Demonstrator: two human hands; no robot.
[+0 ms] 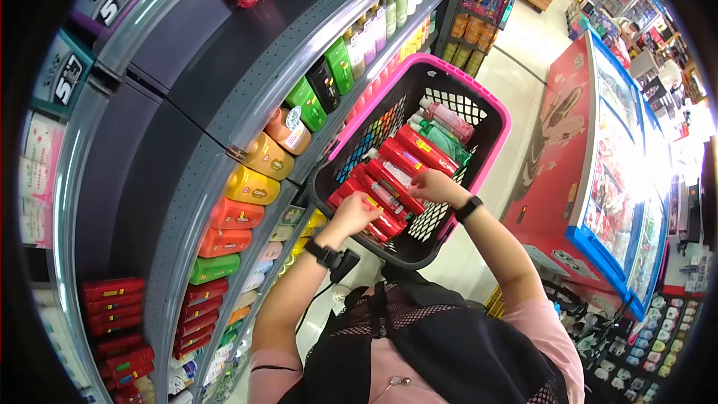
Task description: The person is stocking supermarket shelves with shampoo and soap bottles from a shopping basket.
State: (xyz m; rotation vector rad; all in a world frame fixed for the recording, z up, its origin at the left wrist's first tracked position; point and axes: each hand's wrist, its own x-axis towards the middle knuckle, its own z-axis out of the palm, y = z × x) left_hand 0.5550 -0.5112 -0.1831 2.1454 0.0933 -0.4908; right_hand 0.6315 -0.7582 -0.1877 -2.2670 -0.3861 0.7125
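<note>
A black shopping basket (430, 251) with a pink rim holds several flat red bottles (426, 148) laid side by side. My left hand (356, 215) is inside the near left part of the basket, its fingers curled onto a red bottle (385, 225). Across from it, my right hand (440, 188) has its fingers bent against the end of another red bottle (396, 185). Both hands' fingertips are partly hidden. Beyond the red bottles, pink bottles (450, 120) and greenish clear bottles (441, 140) lie at the far end of the basket.
Left of the basket runs a grey store shelf (247, 75) with rows of shampoo-like bottles (254, 185) and red bottles (200, 313). To the right stands a red freezer (550, 150) with blue edges. Pale floor tiles (497, 116) lie between them.
</note>
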